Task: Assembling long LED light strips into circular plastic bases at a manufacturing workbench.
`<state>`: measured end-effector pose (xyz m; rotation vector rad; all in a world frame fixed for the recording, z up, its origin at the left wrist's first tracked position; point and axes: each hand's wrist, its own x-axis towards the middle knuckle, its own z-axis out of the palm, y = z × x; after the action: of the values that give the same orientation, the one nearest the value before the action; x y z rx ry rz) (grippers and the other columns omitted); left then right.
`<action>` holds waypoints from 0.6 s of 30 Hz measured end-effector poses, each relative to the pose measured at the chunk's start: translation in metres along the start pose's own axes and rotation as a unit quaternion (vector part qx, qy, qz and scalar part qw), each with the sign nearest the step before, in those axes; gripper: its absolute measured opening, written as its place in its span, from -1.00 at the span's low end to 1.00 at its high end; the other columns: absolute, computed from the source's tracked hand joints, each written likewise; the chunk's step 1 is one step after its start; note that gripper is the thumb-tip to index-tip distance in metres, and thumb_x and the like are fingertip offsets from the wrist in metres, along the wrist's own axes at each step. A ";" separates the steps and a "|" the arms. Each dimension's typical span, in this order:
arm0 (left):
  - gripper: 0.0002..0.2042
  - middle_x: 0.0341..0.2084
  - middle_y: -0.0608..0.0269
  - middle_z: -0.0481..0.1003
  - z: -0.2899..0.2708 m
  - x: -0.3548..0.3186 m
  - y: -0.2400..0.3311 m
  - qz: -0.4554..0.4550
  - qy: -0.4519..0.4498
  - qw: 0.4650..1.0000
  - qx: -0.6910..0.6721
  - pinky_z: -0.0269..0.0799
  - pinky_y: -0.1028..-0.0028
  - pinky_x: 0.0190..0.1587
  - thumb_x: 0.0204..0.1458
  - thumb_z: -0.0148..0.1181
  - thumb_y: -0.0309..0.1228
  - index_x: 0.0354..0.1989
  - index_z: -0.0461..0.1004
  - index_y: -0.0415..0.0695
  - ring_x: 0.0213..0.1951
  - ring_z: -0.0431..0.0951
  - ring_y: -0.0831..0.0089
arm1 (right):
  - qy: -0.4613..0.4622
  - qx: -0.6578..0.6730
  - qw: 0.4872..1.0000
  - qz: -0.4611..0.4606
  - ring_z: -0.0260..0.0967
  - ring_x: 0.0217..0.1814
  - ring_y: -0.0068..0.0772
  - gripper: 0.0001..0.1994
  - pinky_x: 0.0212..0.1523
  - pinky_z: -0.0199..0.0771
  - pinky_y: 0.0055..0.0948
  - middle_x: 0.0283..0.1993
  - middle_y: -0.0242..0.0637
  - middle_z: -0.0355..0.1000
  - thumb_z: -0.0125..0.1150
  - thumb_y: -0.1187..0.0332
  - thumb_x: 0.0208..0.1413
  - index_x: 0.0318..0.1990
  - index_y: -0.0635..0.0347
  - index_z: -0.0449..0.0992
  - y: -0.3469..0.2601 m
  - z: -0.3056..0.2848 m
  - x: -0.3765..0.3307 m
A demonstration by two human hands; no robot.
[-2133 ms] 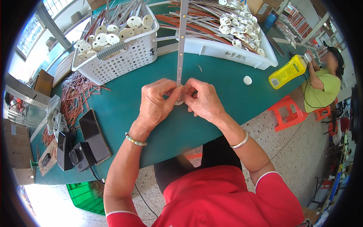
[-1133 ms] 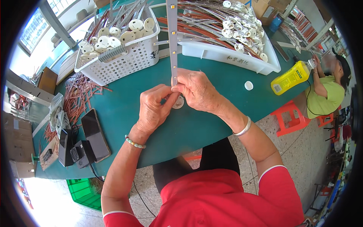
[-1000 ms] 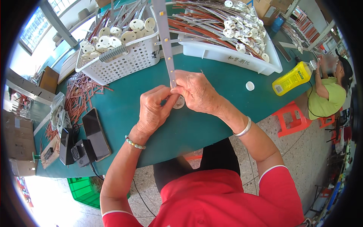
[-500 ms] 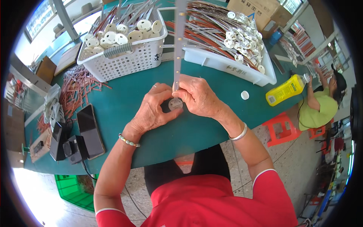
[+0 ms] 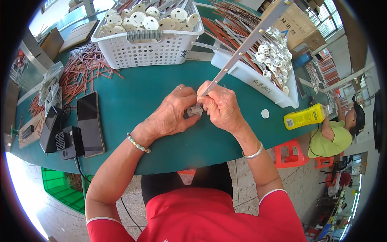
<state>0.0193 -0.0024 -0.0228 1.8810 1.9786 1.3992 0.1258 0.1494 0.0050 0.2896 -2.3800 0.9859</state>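
Note:
Over the middle of the green table, my right hand (image 5: pixel 221 104) pinches the lower end of a long, narrow strip (image 5: pixel 242 52) dotted with small LEDs. The strip slants up and away to the right. Its lower end meets a small round disc (image 5: pixel 195 110); whether the two are joined, I cannot tell. My left hand (image 5: pixel 171 113) grips the disc between curled fingers and thumb, which cover part of its rim. Both hands are close together, just above the tabletop.
Behind stand a white perforated basket (image 5: pixel 149 50) of round discs and a white tray (image 5: pixel 258 82) of strips with discs. Scrap strips (image 5: pixel 86 72), a phone (image 5: pixel 89 125) and a black device (image 5: pixel 69 143) lie left. Right are a white cap (image 5: pixel 265 113), yellow bottle (image 5: pixel 304 117) and co-worker (image 5: pixel 330 141).
The LED strip has swung from upright to a slant toward the right. My right hand has turned with it, while my left keeps its hold on the disc. The whole view has shifted.

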 end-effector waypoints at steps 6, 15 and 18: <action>-0.74 -0.37 0.09 0.43 0.002 0.000 -0.001 0.002 0.005 1.000 -0.005 0.42 0.21 -0.11 -0.21 0.34 -0.52 -0.30 0.48 -0.23 -0.24 0.40 0.08 | -0.001 -0.011 1.000 -0.001 0.33 -0.57 -0.46 -0.90 -0.53 0.37 -0.51 -0.41 -0.29 0.40 0.09 0.54 0.21 -0.38 0.28 0.38 -0.003 0.002 -0.001; -0.74 -0.35 0.08 0.44 -0.001 0.001 0.000 -0.004 -0.005 1.000 0.004 0.43 0.20 -0.12 -0.21 0.35 -0.51 -0.30 0.49 -0.22 -0.23 0.41 0.08 | -0.021 0.032 0.997 0.064 0.45 -0.43 -0.39 -0.94 -0.42 0.46 -0.45 -0.38 -0.27 0.39 0.19 0.53 0.15 -0.30 0.30 0.43 -0.011 -0.011 -0.001; -0.73 -0.34 0.07 0.44 -0.001 0.000 0.001 -0.008 -0.010 1.000 0.015 0.43 0.20 -0.12 -0.21 0.36 -0.49 -0.29 0.49 -0.24 -0.22 0.41 0.07 | -0.036 0.071 0.991 0.103 0.49 -0.34 -0.41 -0.91 -0.33 0.53 -0.45 -0.34 -0.27 0.40 0.21 0.55 0.12 -0.23 0.30 0.46 -0.008 -0.020 -0.008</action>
<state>0.0192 -0.0035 -0.0219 1.8792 2.0126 1.3498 0.1437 0.1580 0.0163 0.1339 -2.4456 1.2631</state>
